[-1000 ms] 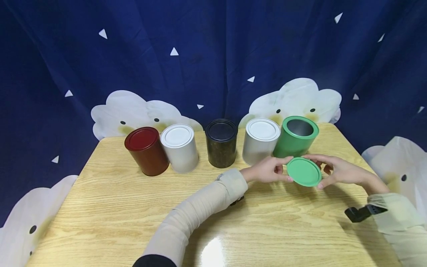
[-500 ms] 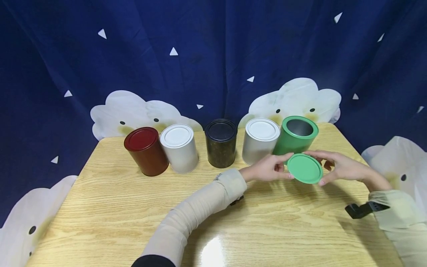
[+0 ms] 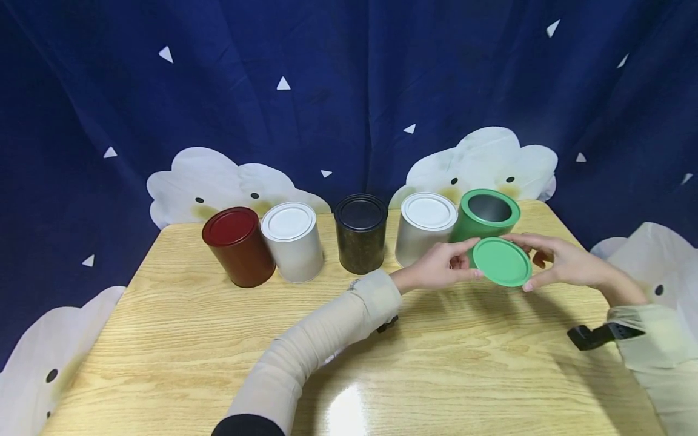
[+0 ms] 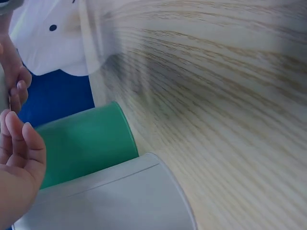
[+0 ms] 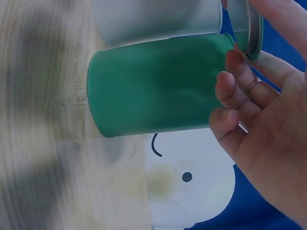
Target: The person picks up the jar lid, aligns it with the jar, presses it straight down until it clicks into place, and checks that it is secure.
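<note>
A round green lid (image 3: 501,262) is held between both hands, tilted, in front of the open green can (image 3: 468,223). My left hand (image 3: 444,264) pinches its left edge between thumb and fingers. The right edge is gripped by my right hand (image 3: 569,266), thumb below and fingers above. In the right wrist view the lid (image 5: 252,33) shows its metallic underside near the can's mouth, the can's green side (image 5: 158,88) facing the camera. The left wrist view catches my left hand (image 4: 21,167) beside the can, with the lid mostly out of frame.
Left of the green can stand a lidded pale can (image 3: 425,233), a black can (image 3: 362,242), a white-topped can (image 3: 294,245) and a dark red can (image 3: 242,251), along the far side of the wooden table (image 3: 191,351). Behind hangs a blue curtain (image 3: 245,91).
Both hands have lifted the green lid up and slightly right, toward the green can's mouth, keeping hold of it. The cans have not moved.
</note>
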The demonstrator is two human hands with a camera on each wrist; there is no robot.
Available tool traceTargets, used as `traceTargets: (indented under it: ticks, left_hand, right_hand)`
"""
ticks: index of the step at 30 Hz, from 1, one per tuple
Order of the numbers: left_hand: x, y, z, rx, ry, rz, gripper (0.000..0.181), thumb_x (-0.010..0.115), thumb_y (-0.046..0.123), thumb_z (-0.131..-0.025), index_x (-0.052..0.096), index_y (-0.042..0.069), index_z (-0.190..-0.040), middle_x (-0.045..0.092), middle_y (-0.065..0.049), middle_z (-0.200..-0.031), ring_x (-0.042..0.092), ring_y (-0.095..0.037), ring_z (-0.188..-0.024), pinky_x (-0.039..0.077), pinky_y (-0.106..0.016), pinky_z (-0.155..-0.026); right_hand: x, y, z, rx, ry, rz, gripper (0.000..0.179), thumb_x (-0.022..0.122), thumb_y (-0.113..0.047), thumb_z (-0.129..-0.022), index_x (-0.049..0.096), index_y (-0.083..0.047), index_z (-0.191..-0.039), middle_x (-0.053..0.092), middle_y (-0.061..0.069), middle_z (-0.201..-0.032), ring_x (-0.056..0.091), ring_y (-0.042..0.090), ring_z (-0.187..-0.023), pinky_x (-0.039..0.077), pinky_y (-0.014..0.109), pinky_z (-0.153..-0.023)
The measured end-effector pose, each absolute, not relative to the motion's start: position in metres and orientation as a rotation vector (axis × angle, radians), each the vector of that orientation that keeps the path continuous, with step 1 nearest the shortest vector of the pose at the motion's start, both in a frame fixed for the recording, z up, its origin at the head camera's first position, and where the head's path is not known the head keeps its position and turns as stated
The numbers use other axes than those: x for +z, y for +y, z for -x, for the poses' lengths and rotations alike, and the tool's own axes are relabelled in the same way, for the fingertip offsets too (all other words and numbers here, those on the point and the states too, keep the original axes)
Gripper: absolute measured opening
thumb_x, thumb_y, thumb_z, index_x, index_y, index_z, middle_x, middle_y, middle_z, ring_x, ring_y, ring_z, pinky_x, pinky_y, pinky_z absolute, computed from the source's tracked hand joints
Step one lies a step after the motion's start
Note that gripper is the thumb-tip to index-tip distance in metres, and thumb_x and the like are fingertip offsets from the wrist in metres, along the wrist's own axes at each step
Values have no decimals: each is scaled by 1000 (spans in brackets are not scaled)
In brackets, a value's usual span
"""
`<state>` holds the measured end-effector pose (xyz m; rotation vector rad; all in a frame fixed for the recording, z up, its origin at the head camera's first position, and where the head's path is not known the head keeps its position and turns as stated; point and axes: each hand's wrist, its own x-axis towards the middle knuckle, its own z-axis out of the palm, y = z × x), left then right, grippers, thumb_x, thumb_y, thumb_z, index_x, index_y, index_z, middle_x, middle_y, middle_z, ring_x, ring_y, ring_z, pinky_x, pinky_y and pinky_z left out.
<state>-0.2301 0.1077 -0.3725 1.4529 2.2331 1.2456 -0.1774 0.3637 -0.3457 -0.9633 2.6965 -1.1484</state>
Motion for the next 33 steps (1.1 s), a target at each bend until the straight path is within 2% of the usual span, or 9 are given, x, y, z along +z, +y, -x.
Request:
traceTargets:
  ticks: [9, 14, 22, 33]
  left_hand:
    - [-363, 111, 227, 1248, 2319, -1456, 71, 70, 24, -80, 36, 1, -138, 55, 1, -78, 47, -2, -62, 40, -10, -60]
    - [-357, 113, 227, 1233, 2382, -1475, 68, 72, 26, -78, 40, 4, -135, 52, 4, -70, 44, -1, -59, 37, -10, -58]
    - [-344, 113, 231, 1125, 2434, -1474, 74, 71, 30, -79, 35, 1, -138, 47, 4, -57, 41, -4, -49, 35, -13, -51]
    - [-325, 113, 245, 1020, 2456, -1435, 78, 68, 32, -81, 30, -2, -139, 43, 4, -51, 35, -5, -44, 32, -14, -49]
  right_hand:
    - [-332, 362, 179, -1095, 2755, 921, 80, 81, -2, -60, 45, -2, -131, 52, -4, -98, 39, 14, -70, 31, 30, -57]
    - [-324, 362, 181, -1061, 2790, 968, 77, 81, -2, -59, 47, -1, -128, 50, -3, -92, 37, 14, -67, 31, 28, -54]
    - [-315, 361, 186, -1028, 2828, 915, 76, 82, -2, -59, 49, -1, -127, 46, -2, -86, 37, 13, -70, 31, 30, -55]
    - [-303, 364, 199, -967, 2867, 867, 77, 81, 0, -60, 47, -2, -129, 41, -2, -85, 35, 14, -68, 31, 27, -52]
